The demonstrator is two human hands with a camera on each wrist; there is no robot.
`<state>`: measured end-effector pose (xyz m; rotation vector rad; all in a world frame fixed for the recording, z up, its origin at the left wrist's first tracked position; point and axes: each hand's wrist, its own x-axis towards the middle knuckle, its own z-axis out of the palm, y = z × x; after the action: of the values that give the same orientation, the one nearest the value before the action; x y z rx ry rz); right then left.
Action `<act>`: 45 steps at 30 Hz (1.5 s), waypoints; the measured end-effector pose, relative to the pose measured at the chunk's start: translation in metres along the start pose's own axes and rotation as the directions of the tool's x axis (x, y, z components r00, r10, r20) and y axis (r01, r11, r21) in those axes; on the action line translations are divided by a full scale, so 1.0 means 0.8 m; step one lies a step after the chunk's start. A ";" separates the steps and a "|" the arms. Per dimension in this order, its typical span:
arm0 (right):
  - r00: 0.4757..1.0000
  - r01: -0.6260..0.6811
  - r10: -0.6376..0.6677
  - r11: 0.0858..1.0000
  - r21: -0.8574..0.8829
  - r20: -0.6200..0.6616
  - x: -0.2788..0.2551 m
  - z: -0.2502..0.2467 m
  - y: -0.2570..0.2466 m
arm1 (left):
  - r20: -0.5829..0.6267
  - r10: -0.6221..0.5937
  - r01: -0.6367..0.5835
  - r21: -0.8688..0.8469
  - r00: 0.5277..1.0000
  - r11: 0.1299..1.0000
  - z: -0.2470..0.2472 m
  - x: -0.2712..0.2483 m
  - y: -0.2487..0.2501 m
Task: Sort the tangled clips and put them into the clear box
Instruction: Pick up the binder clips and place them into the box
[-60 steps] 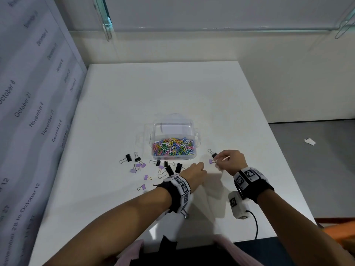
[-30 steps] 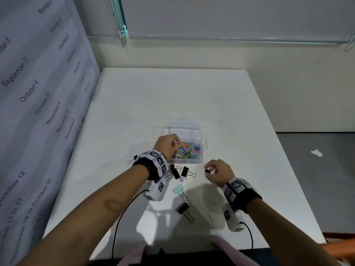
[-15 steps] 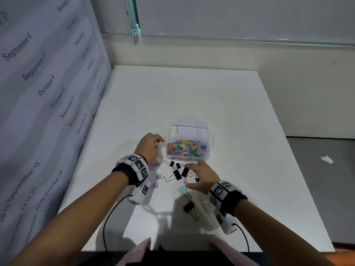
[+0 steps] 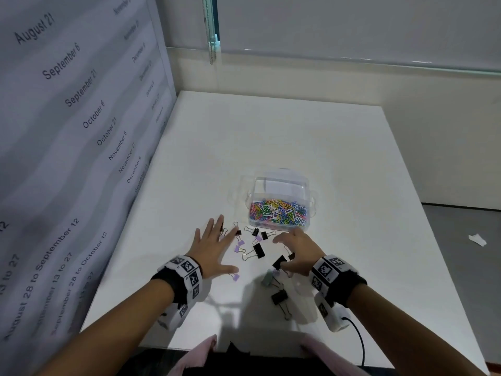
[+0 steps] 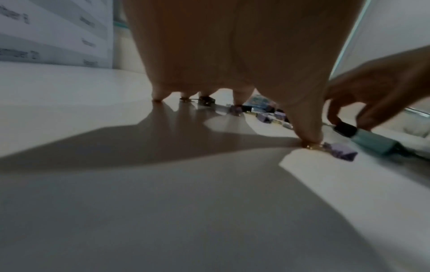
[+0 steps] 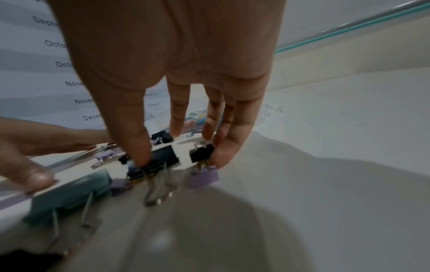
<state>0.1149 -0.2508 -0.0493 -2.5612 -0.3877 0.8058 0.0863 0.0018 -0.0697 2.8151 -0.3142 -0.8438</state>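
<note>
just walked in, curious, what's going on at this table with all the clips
A person is sorting binder clips scattered on a white table. The left hand lies spread, fingertips on the table among small purple clips. The right hand reaches down onto a black clip. The clear box behind holds coloured paper clips.

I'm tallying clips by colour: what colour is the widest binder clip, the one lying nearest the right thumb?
Teal, a muted blue-green, seen best in the right wrist view.

Binder clips [image 4: 258,250] crowd gap before clear box [image 4: 282,207]; far table [image 4: 271,137] bare.
</note>
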 end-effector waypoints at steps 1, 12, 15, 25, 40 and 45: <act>1.000 0.003 -0.003 1.000 0.013 0.010 0.000 0.001 -0.003 | 0.017 0.014 -0.014 0.027 1.000 1.000 0.003 -0.003 0.004; 0.999 0.035 -0.034 0.996 -0.077 0.015 0.013 0.020 -0.038 | -0.236 -0.101 0.051 -0.207 0.967 0.977 -0.011 0.004 0.000; 0.998 0.058 -0.059 0.993 -0.107 -0.003 0.019 0.027 -0.049 | -0.236 -0.117 0.044 -0.296 0.965 0.954 -0.020 0.009 -0.002; 0.998 0.052 -0.053 0.998 0.018 0.031 0.022 0.017 -0.046 | -0.148 -0.062 -0.007 -0.425 0.987 0.905 -0.031 0.018 0.011; 0.998 0.065 -0.065 0.998 -0.009 -0.020 0.010 0.019 -0.019 | -0.077 -0.050 0.012 -0.437 0.996 0.900 -0.053 0.034 0.023; 0.983 0.092 -0.088 0.996 0.019 -0.164 0.006 0.028 -0.013 | -0.188 -0.088 -0.066 -0.685 0.978 0.725 -0.109 0.047 0.051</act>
<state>0.1041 -0.2329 -0.0631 -2.5419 -0.4341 0.5610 0.1595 -0.0364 -0.0081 2.1575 0.0567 -0.5032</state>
